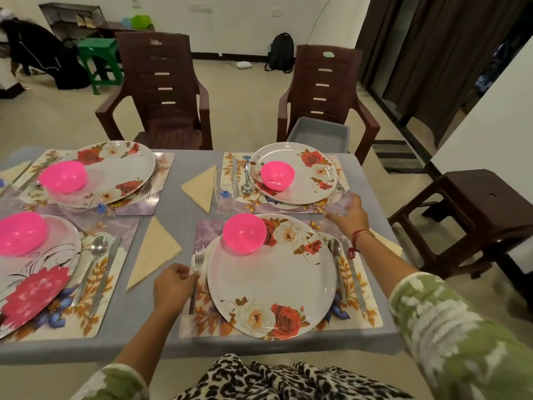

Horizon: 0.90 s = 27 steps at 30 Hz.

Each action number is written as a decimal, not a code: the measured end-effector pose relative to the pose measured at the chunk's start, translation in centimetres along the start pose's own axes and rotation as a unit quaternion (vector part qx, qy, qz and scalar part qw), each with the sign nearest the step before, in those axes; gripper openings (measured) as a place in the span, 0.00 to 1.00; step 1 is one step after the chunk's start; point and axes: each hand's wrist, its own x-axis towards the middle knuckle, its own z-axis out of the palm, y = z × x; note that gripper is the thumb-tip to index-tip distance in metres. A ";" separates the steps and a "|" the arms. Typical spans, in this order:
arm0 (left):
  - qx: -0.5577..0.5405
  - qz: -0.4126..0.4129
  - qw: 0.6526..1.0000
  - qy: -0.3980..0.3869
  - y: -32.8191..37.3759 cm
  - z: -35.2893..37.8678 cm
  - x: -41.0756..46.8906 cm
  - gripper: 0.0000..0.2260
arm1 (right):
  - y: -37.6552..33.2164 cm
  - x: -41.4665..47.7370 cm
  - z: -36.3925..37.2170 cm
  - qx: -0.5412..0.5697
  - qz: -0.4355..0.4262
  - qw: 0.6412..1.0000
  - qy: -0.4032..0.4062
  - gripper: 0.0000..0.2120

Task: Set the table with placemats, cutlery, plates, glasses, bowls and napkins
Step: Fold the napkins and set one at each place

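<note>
Nearest, the left hand (173, 287) is pinching the slim steel fork (198, 259) near its neck between thumb and curled fingers. The fork is lying on the floral rectangular placemat (372, 319), just left of the round white rose-printed plate (271, 281), with its long axis running away from the person and its tines pointing far, so any straightening is likely falling to this hand. Farther out, the right hand (350, 216) is hovering at the placemat's far right corner, its fingers seemingly wrapping a blurred clear glass tumbler (336, 204), while the grey table (170, 209) is carrying three other settings and two brown plastic chairs (157, 90) are standing beyond.
</note>
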 end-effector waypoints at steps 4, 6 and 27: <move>0.002 -0.008 1.000 -0.005 -0.1 0.1 0.1 0.12 | -0.2 0.3 0.7 -0.001 -0.020 1.000 0.006 0.35; 0.001 -0.008 1.000 -0.002 -0.1 0.1 0.0 0.12 | 0.1 0.2 0.8 0.000 -0.026 1.000 0.010 0.33; -0.021 0.032 0.999 0.003 -0.5 -0.3 -1.9 0.08 | 9.7 -13.1 2.0 -0.133 -0.052 0.988 0.051 0.09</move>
